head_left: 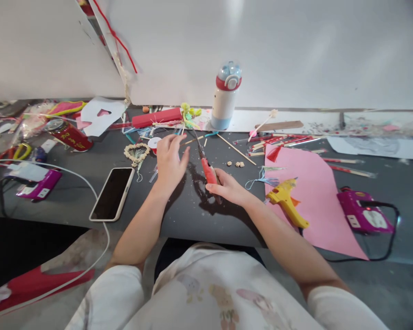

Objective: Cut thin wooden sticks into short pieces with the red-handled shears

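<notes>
The right hand [229, 185] grips red-handled cutters [206, 167], whose tip points to 11 o'clock. The left hand [168, 160] is loose, fingers on a thin wooden stick [192, 140] just beside the blades. Those fingers could get nipped if they slide closer. The yellow glue gun [285, 201] lies at 3 o'clock on pink paper [316, 201]; an elbow might bump it.

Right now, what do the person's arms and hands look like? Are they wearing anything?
Both arms are bare from the short sleeves down. The left hand and right hand wear no gloves, and no rings or watch show. The short sleeves are white, part of a white top printed with small pastel cartoon figures.
</notes>
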The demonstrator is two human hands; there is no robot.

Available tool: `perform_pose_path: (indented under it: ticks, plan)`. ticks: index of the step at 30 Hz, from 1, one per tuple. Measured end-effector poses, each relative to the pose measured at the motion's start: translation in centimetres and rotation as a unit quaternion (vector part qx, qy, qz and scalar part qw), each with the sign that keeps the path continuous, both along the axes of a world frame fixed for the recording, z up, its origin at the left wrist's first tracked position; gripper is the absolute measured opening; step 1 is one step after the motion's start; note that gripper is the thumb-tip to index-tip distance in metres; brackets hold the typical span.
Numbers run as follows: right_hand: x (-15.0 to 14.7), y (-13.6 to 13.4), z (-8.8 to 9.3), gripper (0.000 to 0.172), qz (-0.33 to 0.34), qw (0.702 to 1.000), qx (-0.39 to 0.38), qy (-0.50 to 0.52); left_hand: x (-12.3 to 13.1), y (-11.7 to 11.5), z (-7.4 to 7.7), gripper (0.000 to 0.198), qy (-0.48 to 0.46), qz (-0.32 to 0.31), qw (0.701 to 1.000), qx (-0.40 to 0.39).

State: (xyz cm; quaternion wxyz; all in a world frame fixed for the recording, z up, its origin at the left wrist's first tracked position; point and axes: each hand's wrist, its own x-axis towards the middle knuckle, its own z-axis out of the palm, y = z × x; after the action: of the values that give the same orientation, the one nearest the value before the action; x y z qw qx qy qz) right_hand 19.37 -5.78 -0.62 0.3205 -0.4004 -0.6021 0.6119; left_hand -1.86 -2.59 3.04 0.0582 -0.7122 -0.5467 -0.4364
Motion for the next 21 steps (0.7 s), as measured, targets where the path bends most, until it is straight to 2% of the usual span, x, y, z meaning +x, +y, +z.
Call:
perform_pose_path:
  ticks: [4,10,21]
  plan:
    - [0.03,-0.31,0.66,0.044,0.051,0.997,0.029,-0.046,-0.24,0.25,-0.3,0.019,-0.014,-0.01,1.0,-0.015]
    - [0.13,-0.31,0.84,0.049,0.091,0.99,0.054,-0.088,-0.47,0.3,-0.15,0.019,-0.054,-0.034,0.997,0.048]
    - [0.36,-0.21,1.09,0.051,0.09,0.988,0.083,-0.094,-0.3,0.25,0.34,0.02,-0.149,-0.036,0.987,-0.045]
